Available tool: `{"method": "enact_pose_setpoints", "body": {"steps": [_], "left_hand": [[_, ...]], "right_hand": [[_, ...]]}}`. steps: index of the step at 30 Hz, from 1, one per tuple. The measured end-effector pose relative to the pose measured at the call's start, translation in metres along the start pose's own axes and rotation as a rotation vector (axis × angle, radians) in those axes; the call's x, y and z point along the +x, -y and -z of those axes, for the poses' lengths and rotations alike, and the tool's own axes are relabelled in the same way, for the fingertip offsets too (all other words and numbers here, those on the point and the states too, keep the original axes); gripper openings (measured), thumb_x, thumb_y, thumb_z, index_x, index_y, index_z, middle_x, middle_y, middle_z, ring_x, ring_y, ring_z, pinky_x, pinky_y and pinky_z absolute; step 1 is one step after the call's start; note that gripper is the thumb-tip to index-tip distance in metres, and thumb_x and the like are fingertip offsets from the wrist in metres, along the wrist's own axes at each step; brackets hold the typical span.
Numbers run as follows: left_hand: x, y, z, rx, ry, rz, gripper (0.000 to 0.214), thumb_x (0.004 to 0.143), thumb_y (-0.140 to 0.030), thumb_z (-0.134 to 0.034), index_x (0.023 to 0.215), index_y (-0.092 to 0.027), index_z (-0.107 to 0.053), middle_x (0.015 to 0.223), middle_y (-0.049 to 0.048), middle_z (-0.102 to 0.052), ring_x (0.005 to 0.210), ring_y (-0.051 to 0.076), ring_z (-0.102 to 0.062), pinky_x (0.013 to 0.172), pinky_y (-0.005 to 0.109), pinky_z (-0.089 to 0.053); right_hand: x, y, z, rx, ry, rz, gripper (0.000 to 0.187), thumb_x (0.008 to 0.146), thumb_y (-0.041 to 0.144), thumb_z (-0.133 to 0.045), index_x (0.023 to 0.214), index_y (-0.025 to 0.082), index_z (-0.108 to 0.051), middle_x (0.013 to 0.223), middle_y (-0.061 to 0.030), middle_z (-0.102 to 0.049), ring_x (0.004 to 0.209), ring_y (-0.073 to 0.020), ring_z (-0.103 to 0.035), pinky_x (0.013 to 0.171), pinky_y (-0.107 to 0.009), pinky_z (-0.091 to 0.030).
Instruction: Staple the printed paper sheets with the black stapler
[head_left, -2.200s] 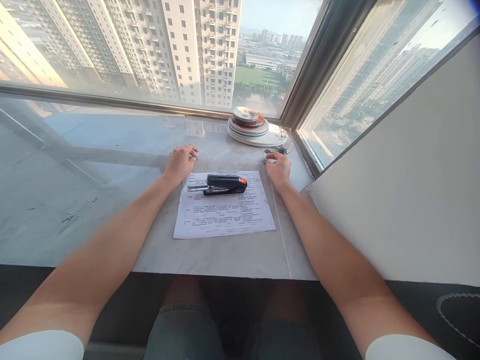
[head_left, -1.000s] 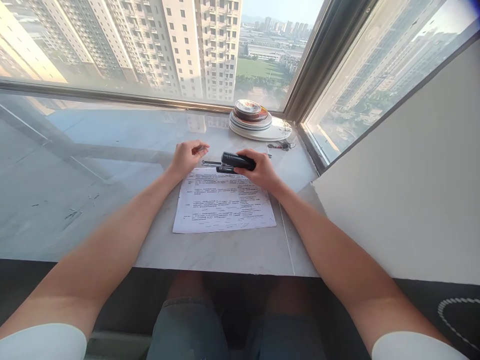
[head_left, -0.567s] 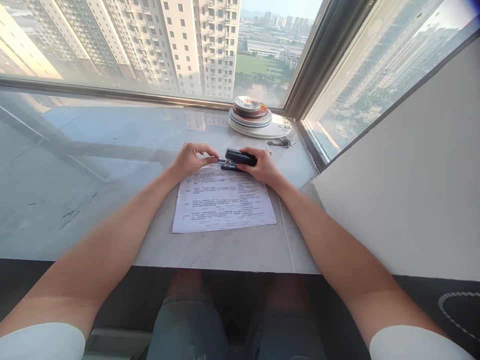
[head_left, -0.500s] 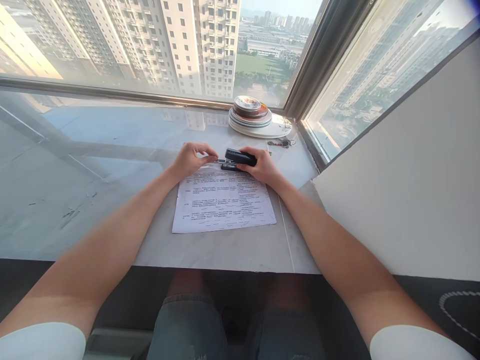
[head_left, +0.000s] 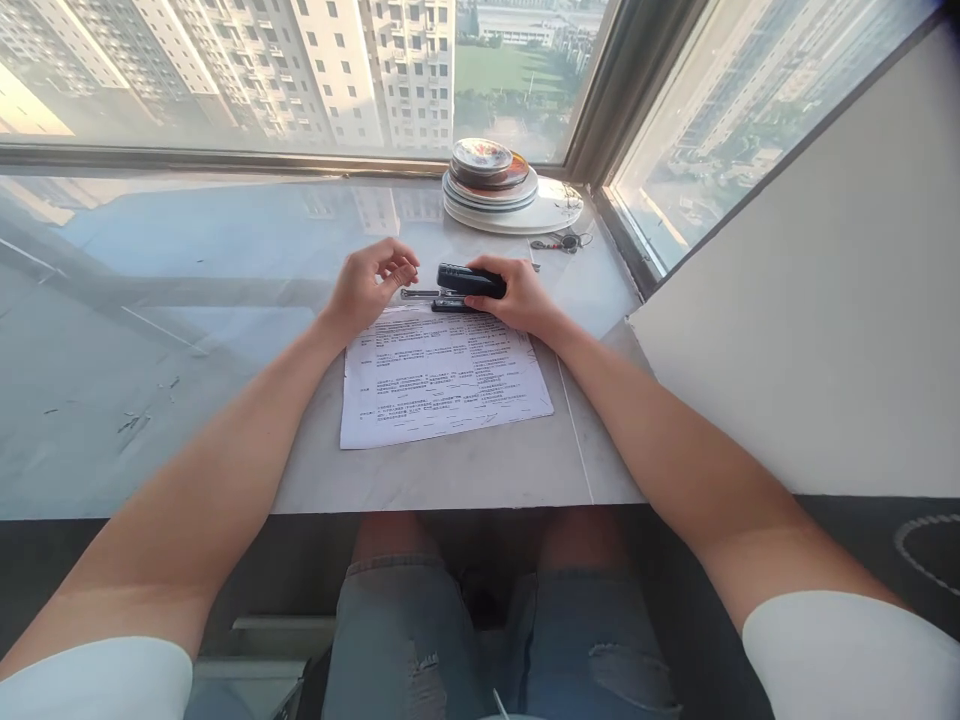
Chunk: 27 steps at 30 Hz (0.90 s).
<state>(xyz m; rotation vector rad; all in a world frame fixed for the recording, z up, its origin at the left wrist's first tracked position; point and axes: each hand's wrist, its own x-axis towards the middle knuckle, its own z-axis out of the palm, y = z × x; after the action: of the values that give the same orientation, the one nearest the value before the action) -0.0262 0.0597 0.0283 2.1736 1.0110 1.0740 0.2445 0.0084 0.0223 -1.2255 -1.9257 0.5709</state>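
Note:
My right hand (head_left: 517, 293) is closed around a black stapler (head_left: 469, 283) at the far edge of the printed papers (head_left: 450, 385). From the stapler's left end a metal staple tray (head_left: 420, 294) sticks out. Just up and left of that tray is my left hand (head_left: 375, 280), its fingers loosely bent and apart, touching neither tray nor stapler. Nothing shows between those fingers. The papers lie flat, with lines of print and some handwritten marks; the stapler and both hands are by their upper edge.
A stack of plates (head_left: 491, 190) stands in the window corner, with a bunch of keys (head_left: 562, 242) in front of it. Small dark bits (head_left: 133, 422) lie scattered on the marble sill (head_left: 225, 400) at left. A white wall (head_left: 810, 300) bounds the right side.
My left hand has let go of the staple tray's end and drawn up and left, fingers loosening. My right hand still holds the stapler. The view has tipped down.

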Motion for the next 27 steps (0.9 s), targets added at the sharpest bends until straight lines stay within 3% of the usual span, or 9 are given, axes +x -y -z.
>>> {"method": "enact_pose_setpoints", "body": {"steps": [15, 27], "left_hand": [[0.001, 0.003, -0.001, 0.04, 0.07, -0.031, 0.011, 0.088, -0.032, -0.081, 0.099, -0.028, -0.081, 0.096, 0.0037, -0.077, 0.1, 0.022, -0.073, 0.088, 0.038, -0.064], [-0.004, -0.005, -0.001, 0.0, 0.159, -0.044, 0.012, 0.082, -0.032, -0.085, 0.093, -0.028, -0.081, 0.102, 0.0049, -0.078, 0.104, 0.025, -0.074, 0.087, 0.039, -0.065]], "right_hand": [[0.004, -0.011, -0.001, 0.021, 0.022, 0.044, 0.041, 0.08, 0.043, -0.088, 0.11, 0.024, -0.068, 0.098, -0.0043, -0.07, 0.102, -0.0282, -0.062, 0.098, -0.048, -0.056], [0.004, -0.009, -0.001, 0.017, 0.029, 0.061, 0.038, 0.081, 0.042, -0.088, 0.109, 0.025, -0.068, 0.101, -0.0039, -0.071, 0.104, -0.0278, -0.062, 0.1, -0.047, -0.055]]}}
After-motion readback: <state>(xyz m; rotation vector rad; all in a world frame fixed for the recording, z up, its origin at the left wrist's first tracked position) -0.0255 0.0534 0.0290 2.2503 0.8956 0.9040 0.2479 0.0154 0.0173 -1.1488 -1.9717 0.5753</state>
